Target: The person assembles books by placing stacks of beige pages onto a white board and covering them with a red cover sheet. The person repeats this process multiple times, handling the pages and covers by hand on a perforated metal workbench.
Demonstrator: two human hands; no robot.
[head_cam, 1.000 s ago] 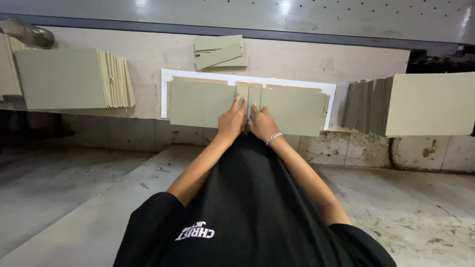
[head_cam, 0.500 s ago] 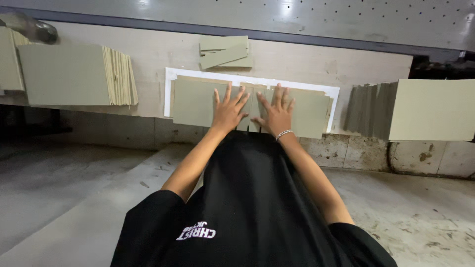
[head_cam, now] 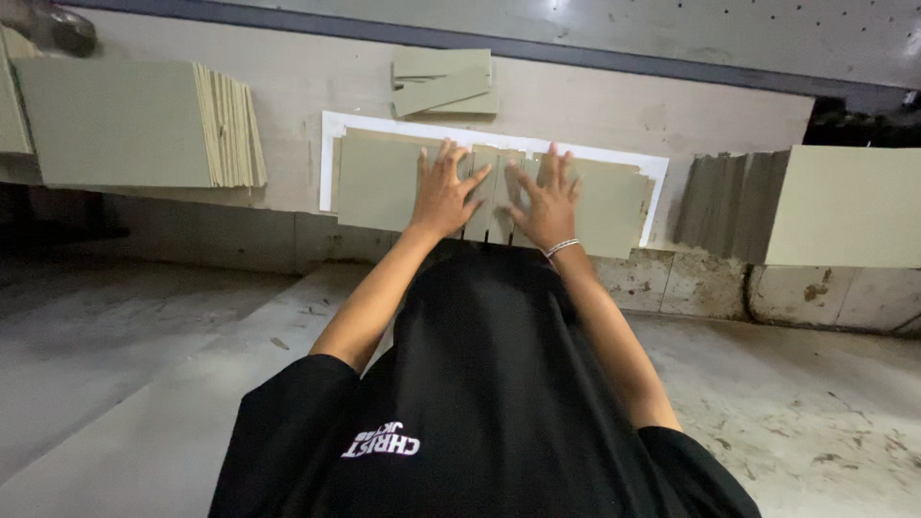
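Hands (head_cam: 494,197) flat, spread, pressing green boards (head_cam: 384,182) on white sheet (head_cam: 331,144).

Head view, steeply down, workbench (head_cam: 614,105) near

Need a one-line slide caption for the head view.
Both hands, left hand and right hand, spread flat on olive-green sheets over a white backing board; sheet stacks either side.

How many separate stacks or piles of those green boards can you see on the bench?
4: a fanned stack far left, a small loose pile at the top middle, the boards under both hands, and a fanned stack far right.
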